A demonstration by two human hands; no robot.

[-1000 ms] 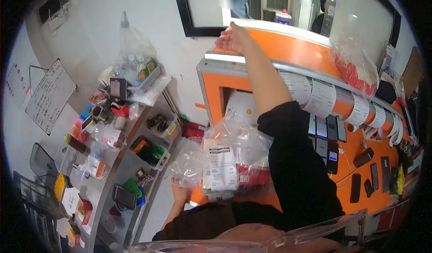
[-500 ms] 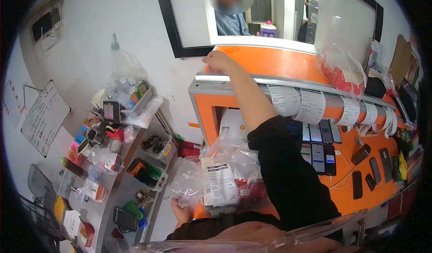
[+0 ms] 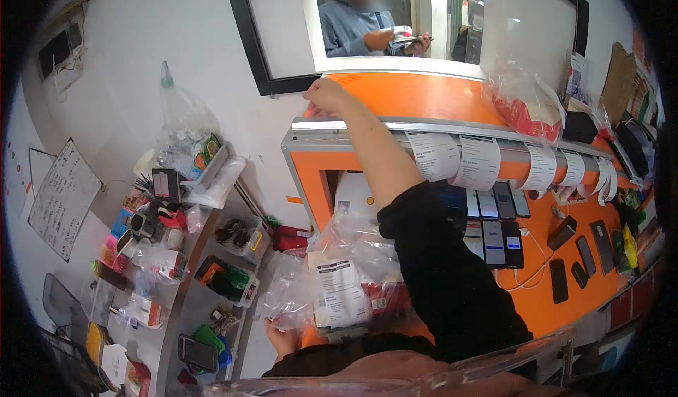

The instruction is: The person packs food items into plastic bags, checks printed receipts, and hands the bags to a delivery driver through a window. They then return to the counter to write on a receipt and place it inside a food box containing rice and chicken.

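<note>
My right hand (image 3: 328,96) is stretched forward to the left end of the raised orange counter top (image 3: 424,100). Its fingers are curled, and whatever lies in them is too small or hidden to name. Low in the view, my left hand (image 3: 281,340) grips the lower left edge of a clear plastic bag (image 3: 291,301). A printed white paper slip (image 3: 342,291) lies on the bag, beside a red packet (image 3: 390,299). Several printed paper strips (image 3: 480,162) hang from the counter's inner edge, right of my right forearm.
Several phones (image 3: 493,245) and a white cable lie on the orange desk (image 3: 533,309). Left stands a grey shelf (image 3: 194,291) with bins and packets. A bag with red contents (image 3: 526,118) sits on the counter. Beyond the window, a person (image 3: 353,30) holds items.
The view has shifted slightly, so most things sit a little further left. The person beyond the window now has both hands raised, holding something. My hands keep roughly the same places.
</note>
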